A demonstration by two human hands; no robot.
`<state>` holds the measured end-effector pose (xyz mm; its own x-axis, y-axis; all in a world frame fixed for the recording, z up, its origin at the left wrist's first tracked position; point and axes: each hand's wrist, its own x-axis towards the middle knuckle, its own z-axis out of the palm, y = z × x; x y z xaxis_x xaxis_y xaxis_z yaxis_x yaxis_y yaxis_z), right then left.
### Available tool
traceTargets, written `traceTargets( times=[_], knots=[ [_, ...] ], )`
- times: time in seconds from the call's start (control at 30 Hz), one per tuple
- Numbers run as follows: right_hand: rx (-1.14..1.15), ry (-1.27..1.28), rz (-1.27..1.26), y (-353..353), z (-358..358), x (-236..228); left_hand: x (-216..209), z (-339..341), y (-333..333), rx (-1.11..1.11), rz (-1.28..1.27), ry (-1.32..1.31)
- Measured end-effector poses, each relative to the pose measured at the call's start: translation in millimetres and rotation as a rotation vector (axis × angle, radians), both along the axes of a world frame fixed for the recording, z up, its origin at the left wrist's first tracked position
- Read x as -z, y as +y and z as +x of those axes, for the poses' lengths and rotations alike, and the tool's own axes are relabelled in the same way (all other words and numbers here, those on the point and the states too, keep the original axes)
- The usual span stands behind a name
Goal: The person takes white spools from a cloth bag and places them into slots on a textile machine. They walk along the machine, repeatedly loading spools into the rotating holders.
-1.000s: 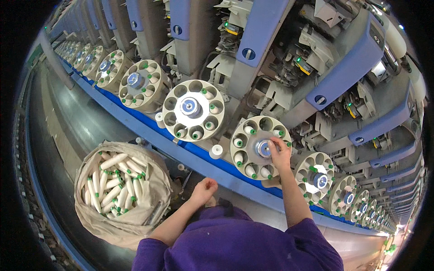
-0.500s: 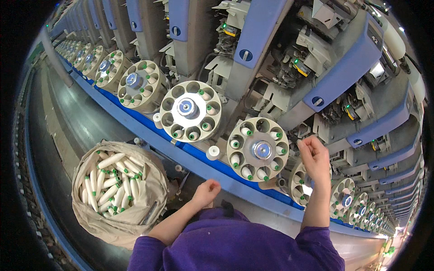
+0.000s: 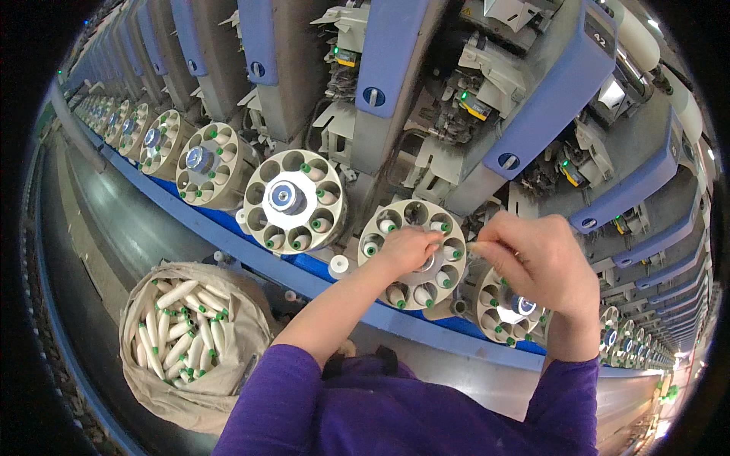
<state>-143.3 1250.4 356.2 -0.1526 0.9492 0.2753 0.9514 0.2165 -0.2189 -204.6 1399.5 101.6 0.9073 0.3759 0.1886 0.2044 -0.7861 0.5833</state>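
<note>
My left hand (image 3: 411, 251) reaches over the hub of a round cream magazine (image 3: 430, 277), fingers bent together at its middle and partly covering the hub. Pockets around this magazine hold white yarn bobbins (image 3: 423, 295) with green tips. Just right of it, my right hand (image 3: 541, 262) is raised with thumb and forefinger pinched. Whatever sits in either pinch is too small to make out. Below the right hand, another magazine (image 3: 488, 313) is partly hidden by it.
A cloth-lined sack (image 3: 251, 319) full of green-tipped bobbins stands at lower left. Another magazine (image 3: 255, 216) lies left of my left hand, beside a small white cone (image 3: 339, 265). A blue rail (image 3: 304, 283) runs in front; blue-fronted machine units (image 3: 391, 57) line the back.
My left hand has moved up and right from near my waist onto the magazine's hub. The right hand has come nearer and slightly left, still pinched. The view has shifted.
</note>
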Motion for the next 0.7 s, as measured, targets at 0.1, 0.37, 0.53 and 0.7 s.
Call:
traceTargets(
  times=[0.1,0.37,0.53,0.7],
  knots=[
    [0.079,0.161,0.035,-0.5,10.2,14.4,-10.4,6.5,17.7,-0.021,-0.248,-0.064],
    [0.357,0.554,-0.079,20.8,91.5,130.6,-171.3,-69.2,34.3,0.279,-1.025,-0.967],
    [0.235,-0.19,-0.026,49.9,91.5,226.3,-234.8,-123.3,22.5,0.844,-0.856,-1.224],
    [0.207,0.037,0.079,63.9,86.6,184.9,-127.3,-82.8,30.9,0.028,-0.887,-0.641]
  ],
)
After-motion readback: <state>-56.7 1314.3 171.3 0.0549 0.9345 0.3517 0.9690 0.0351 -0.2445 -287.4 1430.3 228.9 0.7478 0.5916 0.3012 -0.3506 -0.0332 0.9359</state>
